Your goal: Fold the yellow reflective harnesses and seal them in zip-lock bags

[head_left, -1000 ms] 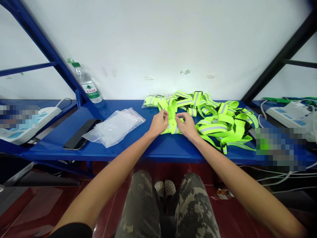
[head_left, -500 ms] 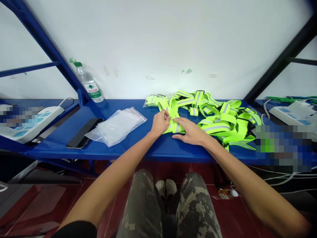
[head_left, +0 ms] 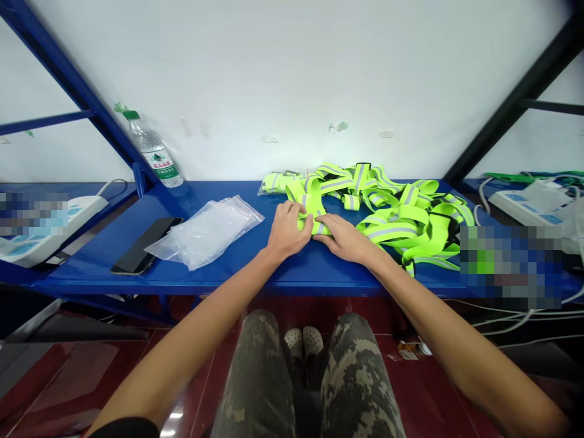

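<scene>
A neon-yellow reflective strap [head_left: 312, 196] with a grey stripe lies at the front of the blue table [head_left: 241, 261], its near part folded between my hands. My left hand [head_left: 288, 231] is closed over the left end of the fold, fingers curled on top. From the right, my right hand [head_left: 344, 238] grips the other end between thumb and fingers. Part of the fold is hidden under both hands. Right beside it spreads a tangled pile of similar straps [head_left: 396, 232] with black buckles. A bundle of straps in a clear bag [head_left: 276, 182] sits behind.
Clear plastic zip bags [head_left: 207, 234] lie stacked on the left, overlapping a black phone [head_left: 146, 246]. A water bottle [head_left: 155, 152] leans against the wall at the back left. White power strips [head_left: 75, 219] and cables flank the table. Blue metal frame bars rise at both sides.
My left hand has gone from a pinch to curling over the strap's fold. My right hand has closed in on the other end, and the fold looks more compact. The view has shifted slightly.
</scene>
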`<state>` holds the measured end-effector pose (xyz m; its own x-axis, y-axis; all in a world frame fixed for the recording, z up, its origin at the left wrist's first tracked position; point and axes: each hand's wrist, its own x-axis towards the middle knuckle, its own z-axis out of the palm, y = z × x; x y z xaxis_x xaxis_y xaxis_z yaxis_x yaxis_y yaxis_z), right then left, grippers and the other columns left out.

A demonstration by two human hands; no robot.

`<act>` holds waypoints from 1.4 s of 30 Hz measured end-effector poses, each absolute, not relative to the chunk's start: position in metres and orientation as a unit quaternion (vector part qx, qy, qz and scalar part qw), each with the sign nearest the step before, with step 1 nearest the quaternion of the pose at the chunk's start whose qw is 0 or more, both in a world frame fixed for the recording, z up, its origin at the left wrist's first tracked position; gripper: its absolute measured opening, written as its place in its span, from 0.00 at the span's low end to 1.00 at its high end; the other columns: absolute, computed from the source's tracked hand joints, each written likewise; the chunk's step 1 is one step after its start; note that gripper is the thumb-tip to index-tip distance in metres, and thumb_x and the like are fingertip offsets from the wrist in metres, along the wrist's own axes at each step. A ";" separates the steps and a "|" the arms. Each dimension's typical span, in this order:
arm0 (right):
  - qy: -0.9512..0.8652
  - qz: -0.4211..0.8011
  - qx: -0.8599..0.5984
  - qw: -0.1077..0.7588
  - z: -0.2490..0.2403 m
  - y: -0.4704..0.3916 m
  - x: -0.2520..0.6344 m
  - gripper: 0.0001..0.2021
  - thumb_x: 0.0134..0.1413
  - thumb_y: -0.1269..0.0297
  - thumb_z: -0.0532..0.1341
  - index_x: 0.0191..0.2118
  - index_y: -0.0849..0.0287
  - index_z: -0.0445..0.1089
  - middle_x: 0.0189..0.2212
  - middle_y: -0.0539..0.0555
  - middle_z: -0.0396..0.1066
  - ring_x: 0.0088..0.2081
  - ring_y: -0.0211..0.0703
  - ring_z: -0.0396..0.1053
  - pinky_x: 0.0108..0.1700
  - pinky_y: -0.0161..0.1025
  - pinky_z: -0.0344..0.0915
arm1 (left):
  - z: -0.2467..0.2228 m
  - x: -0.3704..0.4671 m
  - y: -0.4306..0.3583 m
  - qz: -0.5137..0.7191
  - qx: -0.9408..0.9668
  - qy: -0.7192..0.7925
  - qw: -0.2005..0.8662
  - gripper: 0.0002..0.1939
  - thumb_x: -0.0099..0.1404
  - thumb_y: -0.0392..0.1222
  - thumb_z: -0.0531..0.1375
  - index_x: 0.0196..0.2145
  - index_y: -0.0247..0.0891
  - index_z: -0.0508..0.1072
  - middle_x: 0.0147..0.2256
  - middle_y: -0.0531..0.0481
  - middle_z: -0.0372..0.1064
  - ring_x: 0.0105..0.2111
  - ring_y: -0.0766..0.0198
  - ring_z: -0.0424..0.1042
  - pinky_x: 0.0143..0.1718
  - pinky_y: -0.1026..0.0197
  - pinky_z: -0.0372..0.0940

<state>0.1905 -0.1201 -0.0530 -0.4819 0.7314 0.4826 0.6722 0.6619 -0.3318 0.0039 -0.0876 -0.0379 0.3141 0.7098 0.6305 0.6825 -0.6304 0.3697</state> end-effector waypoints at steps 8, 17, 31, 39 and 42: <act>-0.841 0.080 -0.419 0.332 -0.056 -0.118 0.195 0.18 0.64 0.55 0.58 0.55 0.58 0.66 0.49 0.62 0.72 0.54 0.58 0.63 0.57 0.56 0.64 | -0.040 0.008 -0.093 0.307 0.857 0.401 -0.103 0.18 0.75 0.45 0.46 0.33 0.37 0.71 0.34 0.44 0.73 0.37 0.57 0.69 0.42 0.55 0.60; -0.849 0.080 -0.408 0.327 -0.049 -0.127 0.193 0.23 0.63 0.52 0.59 0.58 0.58 0.62 0.54 0.62 0.69 0.55 0.58 0.65 0.58 0.56 0.62 | -0.036 0.013 -0.090 0.279 0.847 0.439 -0.109 0.23 0.76 0.48 0.45 0.32 0.37 0.75 0.32 0.44 0.77 0.35 0.57 0.73 0.35 0.57 0.59; -0.828 0.039 -0.464 0.313 -0.039 -0.118 0.181 0.17 0.68 0.49 0.51 0.47 0.56 0.67 0.43 0.59 0.74 0.47 0.54 0.71 0.49 0.45 0.64 | -0.026 0.013 -0.075 0.353 0.760 0.542 0.064 0.38 0.74 0.62 0.40 0.21 0.39 0.76 0.23 0.44 0.74 0.28 0.57 0.74 0.31 0.59 0.57; -0.820 0.052 -0.483 0.303 -0.033 -0.106 0.178 0.18 0.68 0.48 0.49 0.38 0.56 0.64 0.34 0.58 0.73 0.38 0.51 0.71 0.39 0.41 0.60 | -0.026 0.015 -0.068 0.381 0.713 0.575 0.125 0.37 0.73 0.64 0.41 0.19 0.39 0.72 0.26 0.42 0.75 0.32 0.52 0.75 0.33 0.58 0.60; -0.818 0.049 -0.487 0.302 -0.031 -0.099 0.176 0.19 0.68 0.47 0.48 0.38 0.56 0.64 0.33 0.58 0.73 0.37 0.52 0.72 0.38 0.40 0.60 | -0.027 0.014 -0.065 0.386 0.702 0.582 0.142 0.35 0.73 0.63 0.42 0.20 0.40 0.70 0.27 0.42 0.76 0.34 0.51 0.76 0.35 0.57 0.60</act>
<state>0.1759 -0.0994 -0.0309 -0.3437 0.8258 0.4472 0.7668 0.5217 -0.3739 0.0144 -0.0646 -0.0271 0.0249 0.9262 0.3762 0.7077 -0.2821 0.6478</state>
